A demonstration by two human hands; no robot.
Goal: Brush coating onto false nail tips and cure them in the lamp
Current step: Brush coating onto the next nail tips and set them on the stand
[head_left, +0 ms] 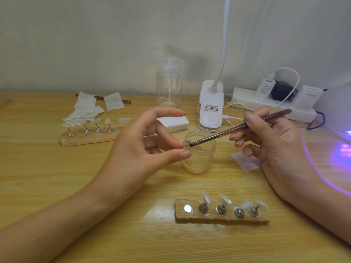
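Pinching a tip (187, 142) in left hand (144, 141), gripping a brush (237, 130) in right hand (275, 141), at the jar (199, 160) rim, bare worktop (133, 205) alongside.

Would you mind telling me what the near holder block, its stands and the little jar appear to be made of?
Holder block: likely pale wood, grain and rough edges showing. Stands: shiny metal, judging by bright glints. Jar: clear glass or plastic, see-through; cannot tell which.

A plain, pale grey-white wall (95, 35) is seen behind, met by the far edge of a desk (47, 168) of light wood (its grain runs left to right). A violet glow (340, 150) is cast over the desk's right side — soft shadows are thrown on the wall.
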